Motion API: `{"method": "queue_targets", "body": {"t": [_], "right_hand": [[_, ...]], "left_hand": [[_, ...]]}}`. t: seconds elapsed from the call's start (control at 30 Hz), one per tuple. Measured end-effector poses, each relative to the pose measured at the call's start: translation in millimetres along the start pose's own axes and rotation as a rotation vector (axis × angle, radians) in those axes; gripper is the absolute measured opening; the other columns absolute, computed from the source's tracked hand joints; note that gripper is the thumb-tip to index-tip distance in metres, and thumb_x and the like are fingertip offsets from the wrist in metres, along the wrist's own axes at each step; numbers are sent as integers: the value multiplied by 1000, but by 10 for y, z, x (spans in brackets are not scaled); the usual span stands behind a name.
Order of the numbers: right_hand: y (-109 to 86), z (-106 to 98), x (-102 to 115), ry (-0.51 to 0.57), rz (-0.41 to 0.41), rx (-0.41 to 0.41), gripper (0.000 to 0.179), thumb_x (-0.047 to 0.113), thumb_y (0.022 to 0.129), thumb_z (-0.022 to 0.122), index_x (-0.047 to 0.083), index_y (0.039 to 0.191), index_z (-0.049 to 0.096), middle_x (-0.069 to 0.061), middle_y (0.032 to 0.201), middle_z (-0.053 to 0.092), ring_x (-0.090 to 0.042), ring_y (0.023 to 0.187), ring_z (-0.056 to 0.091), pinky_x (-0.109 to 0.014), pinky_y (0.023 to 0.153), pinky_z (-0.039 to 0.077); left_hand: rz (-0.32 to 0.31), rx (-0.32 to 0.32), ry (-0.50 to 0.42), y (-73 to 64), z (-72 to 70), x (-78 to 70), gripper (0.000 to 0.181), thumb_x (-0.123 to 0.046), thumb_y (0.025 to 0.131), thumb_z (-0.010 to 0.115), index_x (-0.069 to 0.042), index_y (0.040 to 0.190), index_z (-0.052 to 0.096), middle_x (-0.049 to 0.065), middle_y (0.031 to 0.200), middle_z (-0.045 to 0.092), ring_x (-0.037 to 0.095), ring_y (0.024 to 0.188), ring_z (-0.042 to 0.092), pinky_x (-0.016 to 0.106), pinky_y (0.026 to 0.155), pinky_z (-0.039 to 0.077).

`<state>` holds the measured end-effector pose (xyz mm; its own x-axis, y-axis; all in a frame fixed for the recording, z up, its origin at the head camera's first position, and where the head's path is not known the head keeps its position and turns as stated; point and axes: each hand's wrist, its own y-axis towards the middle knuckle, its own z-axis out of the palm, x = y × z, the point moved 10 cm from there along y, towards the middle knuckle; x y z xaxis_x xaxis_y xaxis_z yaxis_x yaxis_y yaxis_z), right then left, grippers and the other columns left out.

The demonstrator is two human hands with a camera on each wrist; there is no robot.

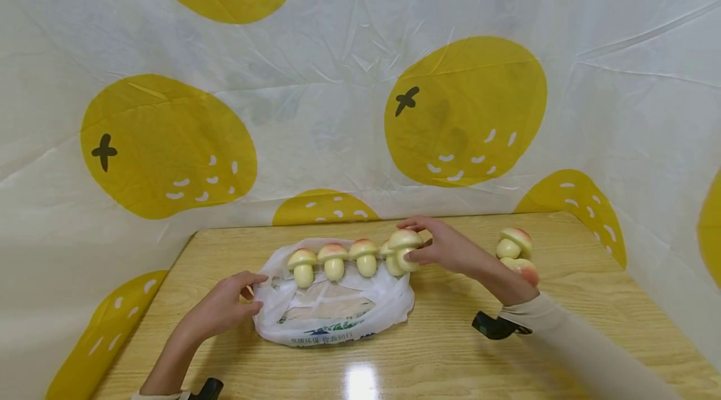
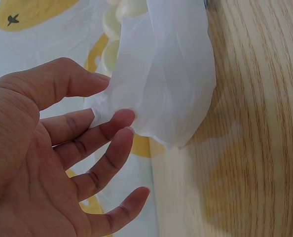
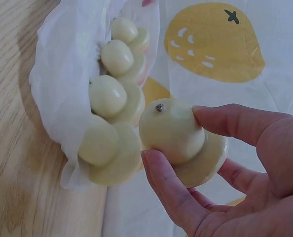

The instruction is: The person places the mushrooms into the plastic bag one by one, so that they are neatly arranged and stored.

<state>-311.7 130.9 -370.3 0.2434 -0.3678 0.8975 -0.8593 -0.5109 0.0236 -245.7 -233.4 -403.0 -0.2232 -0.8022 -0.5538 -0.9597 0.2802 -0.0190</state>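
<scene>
My right hand pinches a toy mushroom, pale yellow with a red-tinged cap, between thumb and fingers. It is held at the right end of a white plastic bag, overlapping another toy mushroom there. More toy mushrooms stand in a row along the bag's far side, stems toward me. At the bag's left edge is my left hand, its fingers spread and loosely bent. In the left wrist view the thumb and fingertips touch the thin plastic rim.
To the right, beyond my right forearm, a toy mushroom lies on the wooden table beside another pale, red-tinged piece, partly hidden by the arm. A white cloth with yellow fruit prints hangs behind the table and along its sides.
</scene>
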Motion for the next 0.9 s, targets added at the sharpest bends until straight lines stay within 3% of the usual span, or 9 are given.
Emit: {"method": "queue_targets", "body": {"t": [0.17,0.37,0.77,0.9], "right_hand": [[53,134,94,14,-26,34,61,8,90,75,2,145,51,-24,135,47,-26,87,70,-48,81,58],[143,276,187,-8,-31,51,61,10,89,75,3,145,52,-19,135,50,-24,83,67,-40,75,57],[328,551,294,36,-32,77,57,7,88,76,4,141,55,-18,133,49,-21,88,67,-44,78,59],[390,644,327,31,-48,84,55,7,87,77,5,138,57,-17,132,50,-20,85,66,-37,74,58]], "left_hand": [[2,-1,4,3,-2,-7,48,-12,87,78,3,130,65,5,110,67,16,91,58,27,72,50],[5,-1,0,13,0,-12,48,-11,87,78,4,130,64,5,111,67,18,92,59,27,71,50],[8,-3,-7,14,7,-25,47,-11,86,78,3,129,65,5,109,67,18,91,59,26,70,50],[8,-4,-4,12,8,-26,47,-11,86,78,3,129,65,5,109,67,17,91,58,26,70,50]]}}
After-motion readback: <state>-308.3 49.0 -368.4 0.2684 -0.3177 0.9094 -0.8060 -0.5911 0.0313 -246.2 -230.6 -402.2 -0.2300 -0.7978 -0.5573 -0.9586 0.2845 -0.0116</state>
